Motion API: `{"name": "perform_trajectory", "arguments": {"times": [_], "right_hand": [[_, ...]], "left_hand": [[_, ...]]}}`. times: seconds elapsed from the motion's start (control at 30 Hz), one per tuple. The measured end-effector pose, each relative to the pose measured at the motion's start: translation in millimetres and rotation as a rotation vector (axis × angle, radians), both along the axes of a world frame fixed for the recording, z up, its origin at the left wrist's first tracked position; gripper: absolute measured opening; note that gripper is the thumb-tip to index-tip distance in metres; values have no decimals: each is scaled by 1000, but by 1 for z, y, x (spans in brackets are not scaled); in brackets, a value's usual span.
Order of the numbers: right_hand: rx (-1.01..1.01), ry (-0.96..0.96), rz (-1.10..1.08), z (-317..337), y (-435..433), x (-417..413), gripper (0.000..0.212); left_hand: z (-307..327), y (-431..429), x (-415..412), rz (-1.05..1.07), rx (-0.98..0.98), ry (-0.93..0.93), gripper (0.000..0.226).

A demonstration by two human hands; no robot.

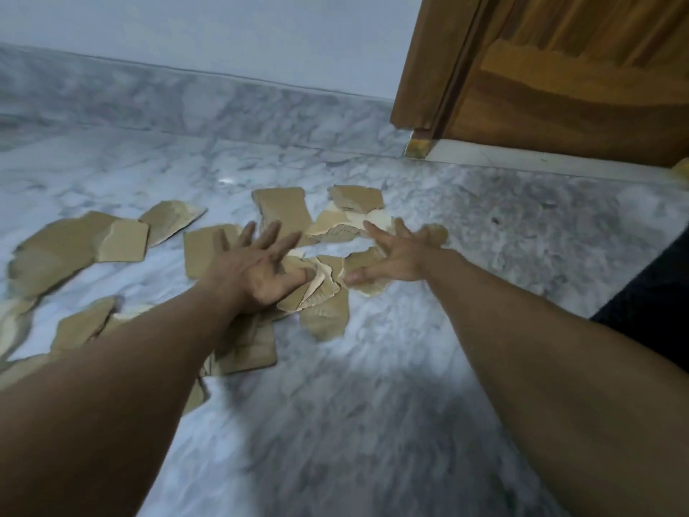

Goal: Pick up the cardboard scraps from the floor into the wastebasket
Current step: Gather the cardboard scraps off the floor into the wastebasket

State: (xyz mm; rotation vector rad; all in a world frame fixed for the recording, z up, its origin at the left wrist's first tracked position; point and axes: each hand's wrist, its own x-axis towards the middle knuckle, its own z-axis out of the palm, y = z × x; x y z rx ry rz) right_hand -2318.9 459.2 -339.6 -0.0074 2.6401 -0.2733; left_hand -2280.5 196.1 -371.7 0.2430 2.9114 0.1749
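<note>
Several torn brown cardboard scraps (285, 208) lie scattered on the grey marble floor (373, 404), from the left edge to the middle. My left hand (257, 270) is stretched out over the central pile, fingers spread, its thumb touching a small scrap (317, 289). My right hand (395, 253) is also spread open, hovering over or resting on scraps beside it. Neither hand holds anything. No wastebasket is in view.
A wooden door and frame (559, 87) stand at the back right. A marble skirting and pale wall (223, 31) run along the back. A dark cloth shape (656, 300), perhaps my leg, is at the right edge.
</note>
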Motion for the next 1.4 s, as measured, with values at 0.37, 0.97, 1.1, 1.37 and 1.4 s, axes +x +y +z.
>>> {"name": "perform_trajectory", "arguments": {"times": [0.37,0.97,1.1,1.37,1.4], "right_hand": [[-327,214,175,-13,-45,92,70],[-165,189,-89,-3,-93,-24,96],[-76,85,61,-20,-95,-19,82],[-343,38,152,-5,-88,78,32],[-341,42,167,-4,-86,93,28]], "left_hand": [[7,-12,113,220,404,381,52],[-2,-28,151,305,293,301,86],[-6,-31,151,249,360,346,71],[-6,-15,167,219,454,386,53],[-4,-10,172,211,450,405,51]]}}
